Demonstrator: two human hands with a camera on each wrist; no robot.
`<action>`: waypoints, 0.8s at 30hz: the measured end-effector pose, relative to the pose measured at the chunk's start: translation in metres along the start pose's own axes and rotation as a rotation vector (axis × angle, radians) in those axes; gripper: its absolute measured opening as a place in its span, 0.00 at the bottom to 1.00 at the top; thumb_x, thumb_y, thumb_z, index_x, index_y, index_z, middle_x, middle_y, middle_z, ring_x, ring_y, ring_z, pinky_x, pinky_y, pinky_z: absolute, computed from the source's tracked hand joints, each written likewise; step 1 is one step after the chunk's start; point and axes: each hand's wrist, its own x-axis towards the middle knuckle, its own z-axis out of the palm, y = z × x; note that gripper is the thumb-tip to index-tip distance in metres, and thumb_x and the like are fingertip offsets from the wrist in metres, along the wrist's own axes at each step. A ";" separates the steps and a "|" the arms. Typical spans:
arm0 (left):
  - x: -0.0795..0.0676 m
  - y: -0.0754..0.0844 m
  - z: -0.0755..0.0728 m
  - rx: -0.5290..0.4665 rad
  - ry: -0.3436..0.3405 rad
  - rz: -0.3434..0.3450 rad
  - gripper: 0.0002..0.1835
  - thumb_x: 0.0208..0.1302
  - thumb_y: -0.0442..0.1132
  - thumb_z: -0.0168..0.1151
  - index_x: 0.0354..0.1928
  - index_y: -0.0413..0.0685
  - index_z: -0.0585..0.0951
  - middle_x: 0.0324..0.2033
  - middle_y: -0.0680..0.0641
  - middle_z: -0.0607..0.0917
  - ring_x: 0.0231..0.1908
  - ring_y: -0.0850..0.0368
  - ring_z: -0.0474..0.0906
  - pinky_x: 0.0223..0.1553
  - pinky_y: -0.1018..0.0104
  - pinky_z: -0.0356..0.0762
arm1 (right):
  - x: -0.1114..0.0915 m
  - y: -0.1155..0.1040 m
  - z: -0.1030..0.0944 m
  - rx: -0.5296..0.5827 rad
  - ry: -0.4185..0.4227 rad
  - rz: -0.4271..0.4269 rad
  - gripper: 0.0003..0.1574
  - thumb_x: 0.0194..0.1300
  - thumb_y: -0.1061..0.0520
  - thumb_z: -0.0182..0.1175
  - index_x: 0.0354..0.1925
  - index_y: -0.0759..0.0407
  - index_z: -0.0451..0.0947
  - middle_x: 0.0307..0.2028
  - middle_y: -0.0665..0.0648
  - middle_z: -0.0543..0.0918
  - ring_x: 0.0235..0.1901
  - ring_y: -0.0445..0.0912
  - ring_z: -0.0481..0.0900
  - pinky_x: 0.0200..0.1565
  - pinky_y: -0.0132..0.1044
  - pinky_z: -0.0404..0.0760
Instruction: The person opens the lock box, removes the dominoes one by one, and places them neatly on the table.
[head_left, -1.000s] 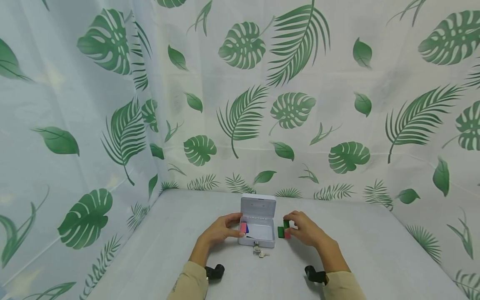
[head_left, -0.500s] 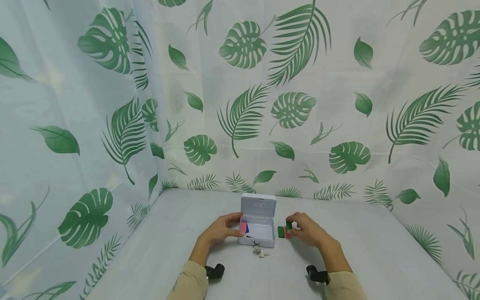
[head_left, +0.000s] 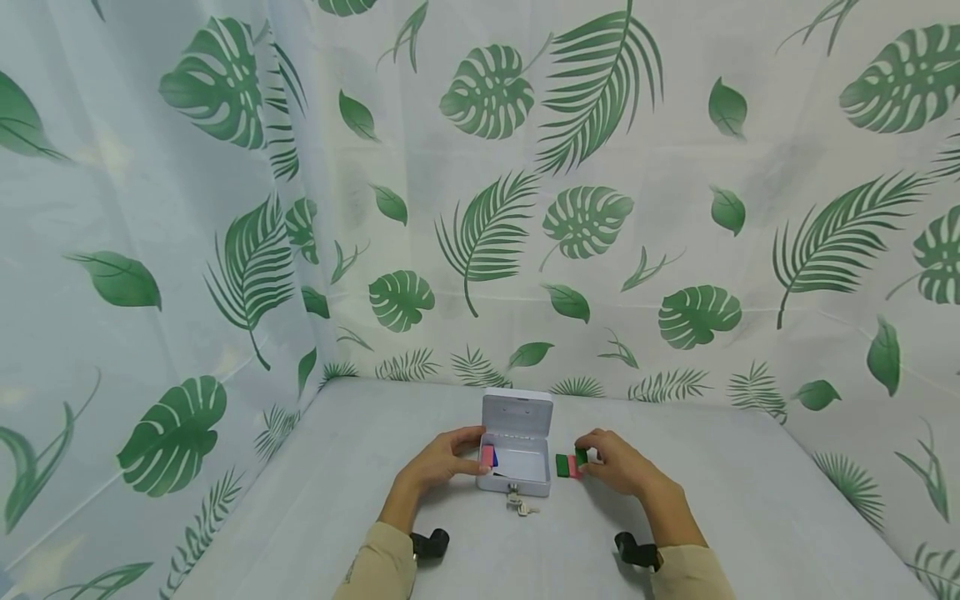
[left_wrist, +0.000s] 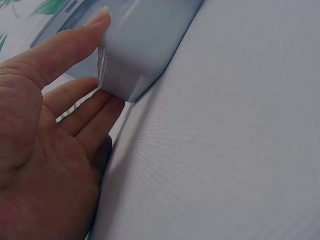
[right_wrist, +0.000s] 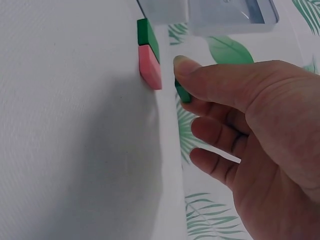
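Note:
A small light-grey metal cash box (head_left: 528,463) stands with its lid raised in the middle of the table. My left hand (head_left: 442,458) holds the box's left side, thumb up at the rim and fingers against the outer wall in the left wrist view. Inside, at the left end, lie a pink block (head_left: 487,455) and a blue one (head_left: 495,458). To the right of the box, my right hand (head_left: 618,463) pinches a green block (right_wrist: 183,93) between thumb and fingers. Beside it, a green block (right_wrist: 147,36) and a pink block (right_wrist: 149,68) sit side by side on the table.
Keys (head_left: 523,507) hang at the lock on the box's front and lie on the white tablecloth (head_left: 525,558). A leaf-patterned curtain (head_left: 480,250) rises behind and to the left of the table. Each wrist wears a black camera mount (head_left: 431,543).
My right hand has moved slightly right and lower with the green block, from over the pink block to its right side. The left hand and the box have stayed in place.

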 end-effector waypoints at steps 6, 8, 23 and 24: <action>0.000 0.000 0.001 -0.006 0.004 0.008 0.42 0.59 0.42 0.79 0.75 0.45 0.71 0.73 0.43 0.75 0.75 0.42 0.68 0.77 0.41 0.61 | -0.001 0.001 -0.001 -0.010 -0.017 0.028 0.21 0.64 0.63 0.71 0.55 0.66 0.83 0.52 0.60 0.85 0.49 0.55 0.82 0.55 0.57 0.83; 0.000 0.000 0.001 0.000 0.005 0.006 0.42 0.59 0.42 0.79 0.75 0.45 0.71 0.73 0.43 0.75 0.75 0.42 0.68 0.77 0.41 0.61 | -0.001 0.001 -0.001 -0.006 -0.021 0.047 0.21 0.64 0.63 0.71 0.55 0.65 0.84 0.53 0.59 0.85 0.49 0.55 0.82 0.56 0.57 0.83; 0.001 -0.001 0.001 -0.006 0.002 0.009 0.42 0.60 0.40 0.78 0.75 0.44 0.71 0.73 0.43 0.75 0.75 0.43 0.68 0.77 0.41 0.60 | -0.004 0.003 -0.002 -0.001 -0.043 0.057 0.21 0.64 0.63 0.71 0.55 0.65 0.83 0.53 0.60 0.85 0.49 0.54 0.81 0.55 0.58 0.82; 0.001 -0.002 0.001 -0.006 0.001 0.009 0.42 0.60 0.40 0.78 0.75 0.44 0.71 0.73 0.43 0.75 0.75 0.42 0.68 0.77 0.41 0.60 | -0.004 0.003 -0.002 -0.003 -0.042 0.062 0.21 0.64 0.62 0.71 0.55 0.65 0.83 0.53 0.60 0.85 0.49 0.54 0.81 0.55 0.58 0.82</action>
